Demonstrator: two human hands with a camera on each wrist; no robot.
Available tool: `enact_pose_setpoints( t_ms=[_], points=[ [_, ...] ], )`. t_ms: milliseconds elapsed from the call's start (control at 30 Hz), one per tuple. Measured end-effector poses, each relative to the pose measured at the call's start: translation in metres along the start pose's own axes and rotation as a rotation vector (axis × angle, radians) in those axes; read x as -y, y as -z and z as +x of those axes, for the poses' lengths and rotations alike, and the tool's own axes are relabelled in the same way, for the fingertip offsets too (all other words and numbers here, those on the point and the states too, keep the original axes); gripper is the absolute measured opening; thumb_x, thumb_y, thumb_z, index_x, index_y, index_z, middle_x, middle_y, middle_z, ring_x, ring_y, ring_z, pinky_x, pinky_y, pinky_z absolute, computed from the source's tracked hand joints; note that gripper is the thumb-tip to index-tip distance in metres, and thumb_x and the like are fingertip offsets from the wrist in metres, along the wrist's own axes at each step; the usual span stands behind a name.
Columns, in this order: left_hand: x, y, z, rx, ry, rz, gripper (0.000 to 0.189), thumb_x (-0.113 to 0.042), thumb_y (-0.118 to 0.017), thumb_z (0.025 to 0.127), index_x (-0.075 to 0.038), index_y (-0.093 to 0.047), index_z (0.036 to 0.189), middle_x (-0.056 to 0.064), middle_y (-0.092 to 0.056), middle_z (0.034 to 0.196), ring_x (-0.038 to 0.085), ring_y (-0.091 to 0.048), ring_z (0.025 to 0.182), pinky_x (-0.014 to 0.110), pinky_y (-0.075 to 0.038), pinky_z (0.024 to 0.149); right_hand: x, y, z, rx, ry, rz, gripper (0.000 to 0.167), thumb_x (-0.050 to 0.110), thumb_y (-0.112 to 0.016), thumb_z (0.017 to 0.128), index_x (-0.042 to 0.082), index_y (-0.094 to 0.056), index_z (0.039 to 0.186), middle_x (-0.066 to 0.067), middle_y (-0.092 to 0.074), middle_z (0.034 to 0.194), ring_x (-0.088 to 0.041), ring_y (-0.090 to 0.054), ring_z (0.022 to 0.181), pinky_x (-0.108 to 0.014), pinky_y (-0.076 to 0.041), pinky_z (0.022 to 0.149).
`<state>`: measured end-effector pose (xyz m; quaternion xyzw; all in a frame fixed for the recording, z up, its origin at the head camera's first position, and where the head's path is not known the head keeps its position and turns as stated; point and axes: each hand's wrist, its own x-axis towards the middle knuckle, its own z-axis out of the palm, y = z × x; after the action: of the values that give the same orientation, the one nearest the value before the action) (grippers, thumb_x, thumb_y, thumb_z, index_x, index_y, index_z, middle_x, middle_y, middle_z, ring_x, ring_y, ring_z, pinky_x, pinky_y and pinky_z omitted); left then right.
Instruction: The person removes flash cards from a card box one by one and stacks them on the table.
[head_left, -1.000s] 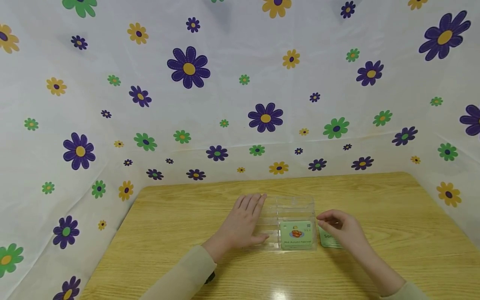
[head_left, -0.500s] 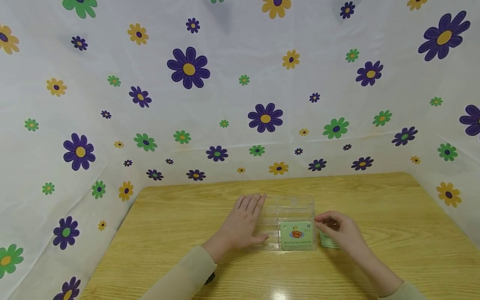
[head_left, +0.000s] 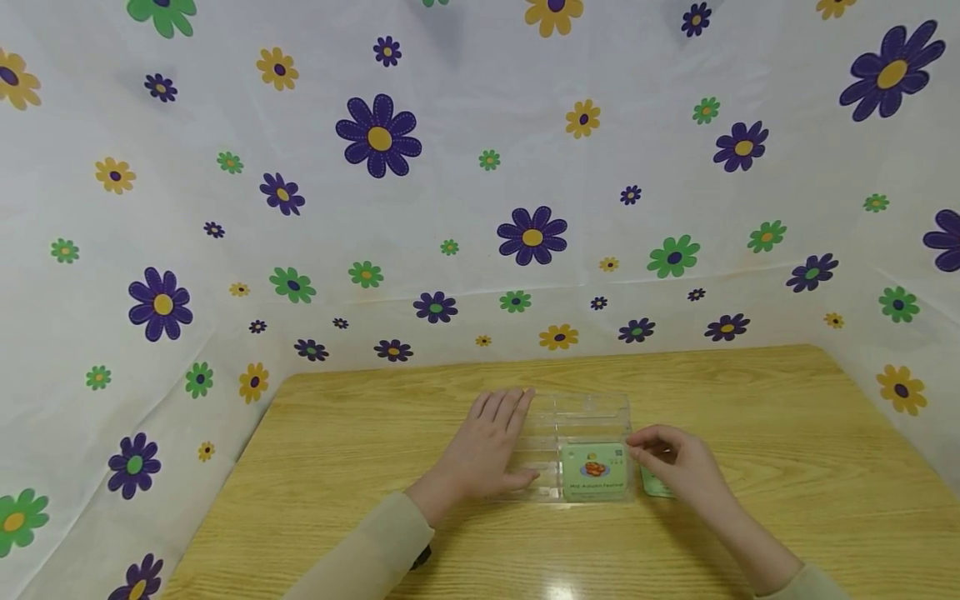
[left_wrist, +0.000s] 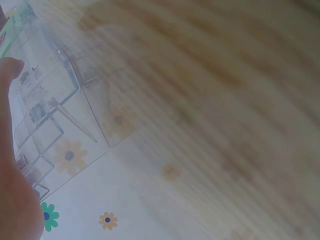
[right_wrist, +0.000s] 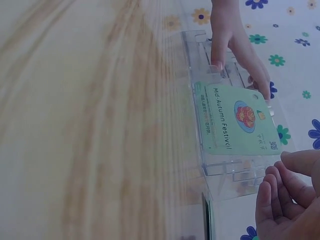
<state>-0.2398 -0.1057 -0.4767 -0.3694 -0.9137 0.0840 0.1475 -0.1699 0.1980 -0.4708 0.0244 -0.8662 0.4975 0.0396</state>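
Observation:
A clear plastic tiered stand [head_left: 609, 407] lies on the wooden table. My left hand [head_left: 480, 454] is spread over its left part, with straight fingers and the thumb across the lower tiers. In the stand's front right compartment leans a green "Mid-Autumn Festival" card [head_left: 594, 472] with a picture of food on a blue plate. My right hand [right_wrist: 290, 200] has its thumb and forefinger close together right at that card's upper right corner, the other fingers loosely curled. A second green card [head_left: 656, 485] lies on the table right of the stand, partly hidden by my right hand.
White cloth [head_left: 450, 192] with purple, green and orange flowers surrounds the table [head_left: 360, 467] at the back and sides. In the right wrist view, a thin dark green edge [right_wrist: 207, 217] shows beside the stand.
My right hand has moved slightly left, to the edge of the Mid-Autumn card, and covers more of the second card. My left hand and the stand stay put.

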Motion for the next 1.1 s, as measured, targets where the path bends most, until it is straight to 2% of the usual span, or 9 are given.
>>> enact_pose_setpoints(
  t_ms=[333,1100],
  points=[
    [-0.0007,0.0007,-0.0003,-0.019,-0.008,-0.005,0.114,-0.077,-0.062,0.090,-0.004,-0.020,0.167,0.012,-0.042,0.162,0.028,-0.043,0.147,0.048,-0.035,0.126,0.0030,-0.0001,-0.0015,0.004,-0.004,-0.002,0.012,0.005,-0.074,0.097,0.000,-0.077,0.108,-0.013,-0.079,0.104,0.000,-0.064,0.084,-0.017,-0.056,0.077],
    [-0.0004,-0.0008,0.0005,0.007,0.001,0.014,0.114,-0.078,-0.059,0.091,-0.004,-0.017,0.168,0.011,-0.040,0.163,0.027,-0.042,0.147,0.047,-0.033,0.127,0.0071,-0.0032,-0.0027,0.010,-0.021,0.048,0.014,0.002,-0.073,0.097,-0.002,-0.077,0.109,-0.014,-0.078,0.104,0.001,-0.064,0.083,-0.018,-0.056,0.076]
  ],
)
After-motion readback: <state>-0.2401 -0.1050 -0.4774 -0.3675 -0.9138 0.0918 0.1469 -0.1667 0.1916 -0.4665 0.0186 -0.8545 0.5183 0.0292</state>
